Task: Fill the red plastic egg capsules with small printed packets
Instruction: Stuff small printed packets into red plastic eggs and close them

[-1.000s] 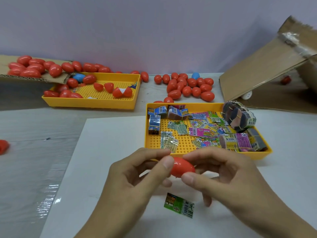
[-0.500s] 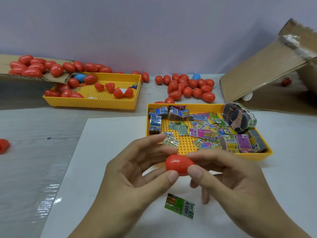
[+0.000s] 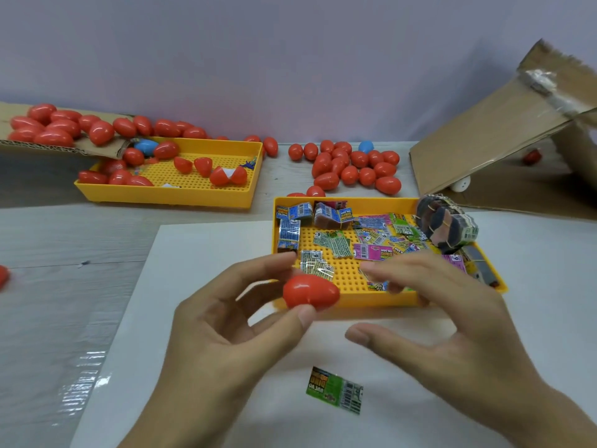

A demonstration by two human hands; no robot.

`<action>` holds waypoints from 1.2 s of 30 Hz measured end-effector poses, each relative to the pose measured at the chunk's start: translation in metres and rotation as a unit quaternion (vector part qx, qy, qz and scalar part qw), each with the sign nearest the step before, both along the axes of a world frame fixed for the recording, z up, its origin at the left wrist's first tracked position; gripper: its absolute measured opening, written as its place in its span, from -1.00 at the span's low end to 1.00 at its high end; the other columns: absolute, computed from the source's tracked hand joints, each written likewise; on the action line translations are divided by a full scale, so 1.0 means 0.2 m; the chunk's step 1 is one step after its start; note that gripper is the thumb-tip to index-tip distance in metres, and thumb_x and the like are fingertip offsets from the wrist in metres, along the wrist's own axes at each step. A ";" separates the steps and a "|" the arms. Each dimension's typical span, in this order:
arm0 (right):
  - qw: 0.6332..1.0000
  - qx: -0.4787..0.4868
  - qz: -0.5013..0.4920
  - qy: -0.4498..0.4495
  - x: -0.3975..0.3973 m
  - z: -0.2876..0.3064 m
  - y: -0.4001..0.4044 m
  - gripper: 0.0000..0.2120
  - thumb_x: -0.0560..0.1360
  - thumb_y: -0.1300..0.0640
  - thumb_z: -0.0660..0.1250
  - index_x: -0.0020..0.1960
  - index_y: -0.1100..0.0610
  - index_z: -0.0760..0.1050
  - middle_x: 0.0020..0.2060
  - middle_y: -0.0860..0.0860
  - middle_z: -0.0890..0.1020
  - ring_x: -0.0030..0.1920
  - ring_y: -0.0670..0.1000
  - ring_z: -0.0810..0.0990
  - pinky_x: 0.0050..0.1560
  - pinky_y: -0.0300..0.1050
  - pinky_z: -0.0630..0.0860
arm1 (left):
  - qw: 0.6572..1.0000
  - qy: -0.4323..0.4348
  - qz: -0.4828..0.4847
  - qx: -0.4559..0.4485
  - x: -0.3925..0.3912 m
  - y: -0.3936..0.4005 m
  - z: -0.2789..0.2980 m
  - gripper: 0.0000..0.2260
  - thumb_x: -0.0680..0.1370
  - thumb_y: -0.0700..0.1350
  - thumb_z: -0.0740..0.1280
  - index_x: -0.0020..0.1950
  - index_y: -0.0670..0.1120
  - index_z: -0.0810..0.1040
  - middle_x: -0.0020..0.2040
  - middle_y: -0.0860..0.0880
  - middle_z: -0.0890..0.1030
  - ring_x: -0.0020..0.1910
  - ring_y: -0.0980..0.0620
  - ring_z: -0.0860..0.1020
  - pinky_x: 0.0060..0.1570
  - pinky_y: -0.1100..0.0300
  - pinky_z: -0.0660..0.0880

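Observation:
My left hand [image 3: 226,331] pinches a closed red egg capsule [image 3: 310,291] between thumb and fingers, just in front of the near yellow tray [image 3: 355,300]. That tray holds several small printed packets [image 3: 371,250] and a rubber-banded bundle of packets [image 3: 447,225]. My right hand [image 3: 452,321] hovers to the right of the egg with fingers spread, not touching it. A single green packet [image 3: 336,390] lies on the white sheet [image 3: 200,253] below my hands.
A second yellow tray [image 3: 168,195] at back left holds red eggs and open halves [image 3: 223,176]. More red eggs spill from a cardboard flap [image 3: 48,127] and lie piled at back centre [image 3: 352,168]. A cardboard box [image 3: 504,130] leans at right. One red egg [image 3: 2,276] sits at the far left.
My right hand has let go of the red egg and opened, drifting right. My left hand now holds the egg alone and has lifted it slightly towards the tray.

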State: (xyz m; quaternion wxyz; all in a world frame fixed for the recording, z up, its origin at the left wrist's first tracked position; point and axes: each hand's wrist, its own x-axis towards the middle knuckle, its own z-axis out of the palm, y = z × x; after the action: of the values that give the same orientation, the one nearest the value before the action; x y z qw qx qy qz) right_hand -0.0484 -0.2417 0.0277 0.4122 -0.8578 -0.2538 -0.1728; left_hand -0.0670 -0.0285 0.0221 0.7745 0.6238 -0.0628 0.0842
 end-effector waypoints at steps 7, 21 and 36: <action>0.954 -0.265 -0.137 -0.008 0.11 -0.08 -0.07 -0.36 0.37 -0.47 0.16 0.13 -0.05 0.67 0.15 -0.05 0.56 0.17 0.10 0.40 0.10 -0.01 0.30 | 0.999 0.023 0.025 -0.003 0.01 0.03 0.03 -0.51 0.15 0.15 0.65 0.00 -0.01 0.73 -0.03 -0.15 0.72 -0.01 -0.20 0.70 -0.05 0.08 0.63; 0.992 -0.085 -0.082 0.039 0.11 -0.04 -0.06 -0.87 0.34 -0.09 0.45 -0.15 -0.09 0.63 0.03 -0.24 0.55 0.16 -0.17 0.40 0.13 -0.14 0.33 | 0.999 0.019 0.031 -0.010 0.00 0.01 0.02 -0.70 0.19 -0.06 0.52 -0.09 -0.03 0.72 -0.15 -0.13 0.71 -0.24 -0.14 0.71 -0.26 0.14 0.64; 0.995 0.010 -0.069 0.074 0.10 -0.02 -0.06 -0.93 0.34 -0.05 0.51 -0.26 -0.10 0.64 -0.07 -0.21 0.64 0.08 -0.06 0.53 0.03 -0.26 0.41 | 1.000 0.010 0.021 0.013 0.00 0.01 0.00 -0.72 0.27 -0.01 0.49 -0.03 0.04 0.73 -0.04 -0.11 0.72 -0.18 -0.14 0.71 -0.20 0.11 0.64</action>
State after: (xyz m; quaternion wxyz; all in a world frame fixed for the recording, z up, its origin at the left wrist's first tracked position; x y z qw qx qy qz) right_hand -0.0285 -0.2546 0.0230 0.4252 -0.8797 -0.1612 -0.1390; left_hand -0.0662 -0.0265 0.0212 0.7652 0.6355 -0.0432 0.0934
